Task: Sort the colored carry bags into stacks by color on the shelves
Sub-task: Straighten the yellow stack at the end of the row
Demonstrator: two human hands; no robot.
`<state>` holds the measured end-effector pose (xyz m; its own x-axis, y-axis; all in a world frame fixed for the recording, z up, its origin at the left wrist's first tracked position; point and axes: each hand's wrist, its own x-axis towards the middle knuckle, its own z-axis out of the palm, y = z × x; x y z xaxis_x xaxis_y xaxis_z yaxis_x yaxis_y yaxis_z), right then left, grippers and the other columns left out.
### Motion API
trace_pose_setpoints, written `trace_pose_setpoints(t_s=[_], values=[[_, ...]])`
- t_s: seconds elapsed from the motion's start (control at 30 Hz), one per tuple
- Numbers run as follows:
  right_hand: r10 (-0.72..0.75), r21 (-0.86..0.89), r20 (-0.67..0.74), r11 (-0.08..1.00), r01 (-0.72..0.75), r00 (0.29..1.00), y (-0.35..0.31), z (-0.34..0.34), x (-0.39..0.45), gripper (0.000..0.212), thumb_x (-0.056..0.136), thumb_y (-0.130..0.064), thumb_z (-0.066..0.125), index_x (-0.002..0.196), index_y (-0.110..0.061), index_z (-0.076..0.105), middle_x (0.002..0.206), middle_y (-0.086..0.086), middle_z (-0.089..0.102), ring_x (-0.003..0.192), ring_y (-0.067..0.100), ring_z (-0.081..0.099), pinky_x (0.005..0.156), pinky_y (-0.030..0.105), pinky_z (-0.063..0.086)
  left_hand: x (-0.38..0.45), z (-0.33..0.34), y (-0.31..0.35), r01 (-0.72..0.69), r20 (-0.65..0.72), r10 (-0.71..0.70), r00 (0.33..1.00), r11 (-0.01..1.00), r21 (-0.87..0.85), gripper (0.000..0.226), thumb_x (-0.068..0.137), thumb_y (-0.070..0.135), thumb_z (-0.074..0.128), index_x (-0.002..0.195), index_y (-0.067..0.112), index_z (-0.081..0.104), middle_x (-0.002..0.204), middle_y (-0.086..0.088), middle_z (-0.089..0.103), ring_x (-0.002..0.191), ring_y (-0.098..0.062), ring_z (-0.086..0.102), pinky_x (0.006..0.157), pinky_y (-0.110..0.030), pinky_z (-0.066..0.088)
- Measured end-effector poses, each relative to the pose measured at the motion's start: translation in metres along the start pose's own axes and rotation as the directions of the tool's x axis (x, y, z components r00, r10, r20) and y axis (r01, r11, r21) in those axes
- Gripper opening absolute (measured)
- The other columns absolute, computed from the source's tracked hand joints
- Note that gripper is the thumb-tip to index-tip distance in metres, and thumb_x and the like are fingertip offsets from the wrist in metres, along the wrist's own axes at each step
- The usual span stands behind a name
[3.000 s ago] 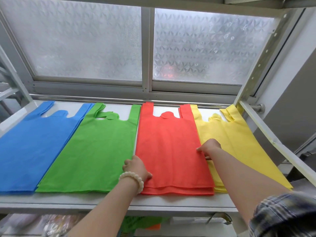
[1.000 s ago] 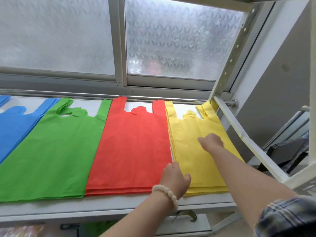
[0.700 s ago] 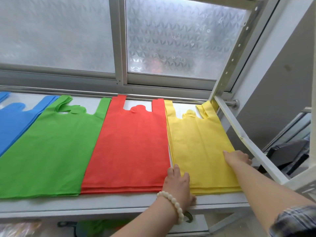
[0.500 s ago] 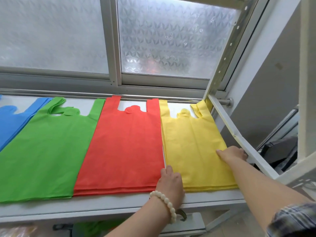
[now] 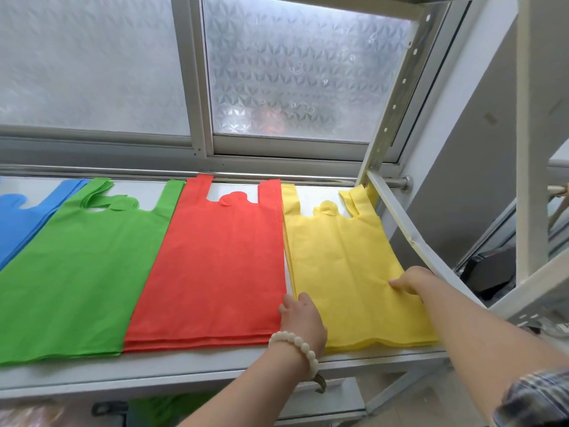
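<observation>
Four flat stacks of carry bags lie side by side on the grey shelf: blue at far left, green, red, and yellow at right. My left hand, with a bead bracelet on the wrist, has its fingers curled down on the yellow stack's left edge, in the narrow gap beside the red stack. My right hand grips the yellow stack's right edge, thumb on top. The yellow stack sits between my two hands.
A frosted window runs behind the shelf. A perforated metal upright and a slanted rail stand close to the yellow stack's right side. More green material shows below the shelf.
My hands left the red stack and went to the yellow one. The right hand slid from the top of the yellow stack to its right edge, and the left settled at its left edge.
</observation>
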<state>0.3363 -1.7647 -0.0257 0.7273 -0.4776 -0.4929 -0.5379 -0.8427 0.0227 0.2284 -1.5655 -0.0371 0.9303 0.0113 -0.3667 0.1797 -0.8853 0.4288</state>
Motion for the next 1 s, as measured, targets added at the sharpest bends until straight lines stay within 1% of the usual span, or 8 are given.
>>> trace_pose_setpoints(t_s=[0.2, 0.33, 0.43, 0.53, 0.6, 0.77, 0.87, 1.0], values=[[0.009, -0.126, 0.055, 0.992, -0.002, 0.998, 0.004, -0.008, -0.007, 0.061, 0.097, -0.040, 0.046, 0.143, -0.003, 0.033, 0.144, 0.010, 0.042, 0.129, 0.026, 0.047, 0.102, 0.031, 0.044, -0.009, 0.004, 0.004, -0.109, -0.029, 0.118, 0.993, 0.973, 0.204, 0.034, 0.092, -0.005, 0.030, 0.124, -0.002, 0.042, 0.133, -0.016, 0.037, 0.123, -0.031, 0.036, 0.061, -0.020, 0.022], [-0.033, -0.084, -0.046, 0.996, 0.029, 0.998, -0.004, 0.000, 0.002, 0.028, 0.096, -0.029, 0.050, 0.112, -0.007, 0.057, 0.112, 0.007, 0.059, 0.100, 0.022, 0.060, 0.069, 0.025, 0.041, -0.009, -0.001, 0.006, -0.095, -0.033, 0.106, 0.994, 0.968, 0.233, 0.035, 0.092, -0.005, 0.030, 0.125, -0.002, 0.043, 0.132, -0.018, 0.039, 0.123, -0.031, 0.035, 0.058, -0.019, 0.018], [-0.012, 0.100, -0.165, 0.995, 0.029, 0.986, -0.007, 0.011, 0.013, 0.018, 0.096, -0.014, 0.049, 0.082, -0.004, 0.052, 0.076, 0.006, 0.050, 0.069, 0.019, 0.053, 0.048, 0.026, 0.034, -0.007, 0.004, 0.002, -0.075, -0.058, 0.090, 0.994, 0.972, 0.224, 0.035, 0.092, -0.003, 0.032, 0.122, 0.000, 0.047, 0.130, -0.018, 0.040, 0.121, -0.031, 0.035, 0.066, -0.019, 0.024], [0.039, 0.194, -0.287, 0.981, 0.019, 0.957, -0.017, 0.015, 0.009, 0.028, 0.096, -0.010, 0.041, 0.120, -0.001, 0.053, 0.113, 0.018, 0.053, 0.112, 0.033, 0.051, 0.077, 0.038, 0.051, -0.007, 0.008, -0.006, -0.038, -0.104, 0.058, 0.993, 0.982, 0.187, 0.034, 0.091, 0.002, 0.037, 0.124, 0.005, 0.047, 0.137, -0.015, 0.029, 0.126, -0.031, 0.028, 0.096, -0.030, 0.034], [-0.058, 0.113, -0.372, 0.988, 0.107, 0.926, -0.029, 0.016, -0.005, 0.045, 0.097, -0.016, 0.039, 0.140, -0.006, 0.035, 0.139, 0.019, 0.036, 0.128, 0.035, 0.037, 0.099, 0.044, 0.041, -0.007, 0.011, -0.012, -0.081, -0.104, 0.102, 0.989, 0.979, 0.186, 0.039, 0.090, 0.005, 0.041, 0.129, 0.007, 0.041, 0.145, -0.012, 0.018, 0.131, -0.031, 0.021, 0.102, -0.037, 0.031], [-0.444, -0.023, -0.210, 0.893, 0.450, 0.871, -0.075, 0.036, -0.024, 0.050, 0.097, -0.041, 0.040, 0.143, -0.021, 0.032, 0.143, 0.010, 0.027, 0.133, 0.030, 0.028, 0.105, 0.039, 0.035, -0.007, 0.017, -0.020, -0.124, -0.002, 0.129, 0.992, 0.953, 0.277, 0.052, 0.092, 0.036, 0.049, 0.132, 0.006, 0.038, 0.141, -0.012, 0.025, 0.131, -0.029, 0.022, 0.104, -0.043, 0.026], [-0.445, -0.078, -0.174, 0.896, 0.438, 0.879, -0.088, 0.048, -0.026, 0.049, 0.098, -0.045, 0.036, 0.143, -0.026, 0.031, 0.143, 0.008, 0.027, 0.132, 0.028, 0.027, 0.104, 0.039, 0.036, -0.006, 0.016, -0.024, -0.131, 0.027, 0.129, 0.991, 0.940, 0.314, 0.071, 0.086, 0.046, 0.056, 0.136, 0.001, 0.033, 0.141, -0.013, 0.024, 0.133, -0.028, 0.020, 0.107, -0.044, 0.022], [-0.430, -0.100, -0.165, 0.903, 0.419, 0.888, -0.096, 0.046, -0.028, 0.049, 0.099, -0.044, 0.034, 0.143, -0.025, 0.030, 0.145, 0.008, 0.024, 0.134, 0.028, 0.025, 0.105, 0.040, 0.035, -0.005, 0.014, -0.030, -0.116, 0.004, 0.119, 0.993, 0.964, 0.240, 0.064, 0.090, 0.035, 0.053, 0.139, 0.002, 0.028, 0.150, -0.010, 0.012, 0.139, -0.027, 0.012, 0.110, -0.046, 0.018]])
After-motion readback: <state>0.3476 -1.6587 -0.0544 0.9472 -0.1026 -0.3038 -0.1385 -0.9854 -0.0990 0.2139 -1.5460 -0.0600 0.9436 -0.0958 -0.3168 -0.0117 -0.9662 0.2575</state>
